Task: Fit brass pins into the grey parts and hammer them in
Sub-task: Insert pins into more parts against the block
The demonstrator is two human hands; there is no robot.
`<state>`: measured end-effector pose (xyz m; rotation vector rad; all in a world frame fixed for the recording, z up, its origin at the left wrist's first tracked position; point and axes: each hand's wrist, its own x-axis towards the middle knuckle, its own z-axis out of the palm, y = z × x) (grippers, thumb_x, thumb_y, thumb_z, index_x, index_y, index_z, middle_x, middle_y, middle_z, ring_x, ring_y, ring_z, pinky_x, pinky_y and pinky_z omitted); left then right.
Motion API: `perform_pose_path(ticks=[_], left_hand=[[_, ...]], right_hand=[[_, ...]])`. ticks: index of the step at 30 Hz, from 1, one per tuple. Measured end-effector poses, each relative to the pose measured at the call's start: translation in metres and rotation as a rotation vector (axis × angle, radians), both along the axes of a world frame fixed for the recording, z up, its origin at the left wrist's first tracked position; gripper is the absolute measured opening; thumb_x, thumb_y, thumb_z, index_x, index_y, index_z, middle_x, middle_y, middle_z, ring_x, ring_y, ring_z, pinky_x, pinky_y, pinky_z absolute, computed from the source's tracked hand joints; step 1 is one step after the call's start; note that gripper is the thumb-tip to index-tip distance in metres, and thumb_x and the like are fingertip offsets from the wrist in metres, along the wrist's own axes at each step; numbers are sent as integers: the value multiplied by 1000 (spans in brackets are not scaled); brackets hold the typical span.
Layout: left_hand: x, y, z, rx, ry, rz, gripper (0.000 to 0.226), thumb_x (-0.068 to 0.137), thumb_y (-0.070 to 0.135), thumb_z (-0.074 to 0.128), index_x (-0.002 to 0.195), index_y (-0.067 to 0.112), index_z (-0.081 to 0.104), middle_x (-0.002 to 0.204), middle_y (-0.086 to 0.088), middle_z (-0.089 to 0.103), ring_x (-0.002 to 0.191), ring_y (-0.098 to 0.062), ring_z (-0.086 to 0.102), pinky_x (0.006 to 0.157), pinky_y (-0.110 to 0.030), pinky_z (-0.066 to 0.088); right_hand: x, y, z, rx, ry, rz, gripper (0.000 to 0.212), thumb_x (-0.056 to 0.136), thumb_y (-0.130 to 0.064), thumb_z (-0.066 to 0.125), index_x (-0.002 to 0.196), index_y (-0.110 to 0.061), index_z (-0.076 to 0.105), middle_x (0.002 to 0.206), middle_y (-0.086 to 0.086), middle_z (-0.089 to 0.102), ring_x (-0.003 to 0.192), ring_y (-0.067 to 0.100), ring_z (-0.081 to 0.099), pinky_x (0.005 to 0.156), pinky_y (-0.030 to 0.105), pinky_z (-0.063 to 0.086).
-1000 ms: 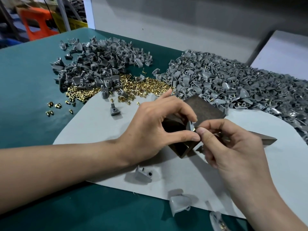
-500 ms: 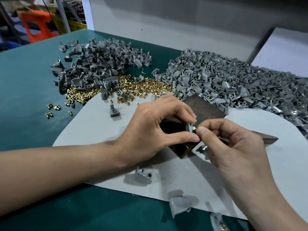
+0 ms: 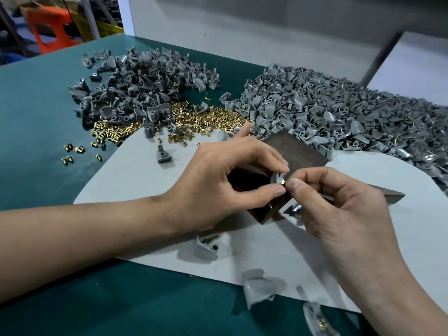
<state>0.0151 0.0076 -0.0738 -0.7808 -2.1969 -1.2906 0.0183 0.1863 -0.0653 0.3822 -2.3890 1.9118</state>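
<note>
Working at a teal bench. Pinching a grey part in the left hand, bracing it against the block under the fingers, likely for steadiness. Pinching a pin in the right hand, lining it up at the left fingertips.

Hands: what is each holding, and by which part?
Left hand pinches a small grey part by its sides, thumb against fingers. Right hand pinches a brass pin; which end cannot be told.

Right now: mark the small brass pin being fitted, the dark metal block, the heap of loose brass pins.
small brass pin (image 3: 283, 182): head view, its exposed end.
dark metal block (image 3: 299, 151): head view, bare top face.
heap of loose brass pins (image 3: 215, 117): head view, heap's middle.
</note>
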Motion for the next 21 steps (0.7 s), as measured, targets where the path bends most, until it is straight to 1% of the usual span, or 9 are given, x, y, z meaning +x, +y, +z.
perform_pose_path(ticks=[2,3,6,10,14,16,18,20,21], left_hand=[[0,0,0,0,6,3,19,78,16,73,90,2,68,97,-4,71,94,-11,68,114,-46,32],[0,0,0,2,8,4,20,78,16,74,90,1,68,97,-4,71,94,-11,68,113,-46,34],[0,0,0,11,3,3,20,77,15,74,90,0,68,97,-5,71,93,-12,68,112,-45,36],[0,0,0,12,-5,2,20,77,15,73,89,0,67,97,-5,70,93,-11,68,113,-44,35],[0,0,0,17,-5,-1,20,77,15,74,89,0,67,97,-4,70,93,-10,68,114,-44,33],[0,0,0,19,-5,-2,19,77,15,73,89,1,67,97,-4,70,93,-11,68,114,-43,33],[-1,-1,0,24,-9,-6,19,77,15,73,89,1,67,97,-5,69,92,-12,68,114,-42,33],[-1,-2,-1,26,-12,-11,18,77,15,73,89,2,67,97,-5,69,92,-13,67,114,-40,32],[-1,-2,-1,26,-13,-11,18,77,15,73,89,2,67,97,-5,69,92,-13,67,115,-39,32]], right_hand=[[0,0,0,-5,-10,7,2,78,-25,71,80,-24,72,59,1,52,48,9,39,44,17,31],[1,-1,1,-17,-19,16,2,78,-24,71,79,-23,73,58,1,52,47,8,40,43,15,31],[2,-2,3,-71,-37,32,2,75,-21,72,76,-21,73,56,0,53,45,3,41,43,10,32],[2,-3,4,-104,-46,15,11,70,-29,72,78,-21,74,53,-6,51,43,2,41,43,10,32],[2,-3,3,-100,-48,16,24,65,-39,70,81,-22,74,54,-5,52,42,3,42,43,9,33],[2,-3,3,-77,-40,21,14,71,-32,73,81,-23,73,56,-3,54,44,2,43,44,10,33],[1,-1,1,-28,-23,16,6,77,-27,72,82,-24,73,57,-3,54,46,4,43,46,17,35],[1,-1,0,14,-11,13,6,79,-29,72,83,-25,73,56,-4,54,47,5,43,48,22,34],[1,-1,1,3,-12,18,7,78,-29,72,83,-24,73,54,-5,53,46,4,43,47,20,34]])
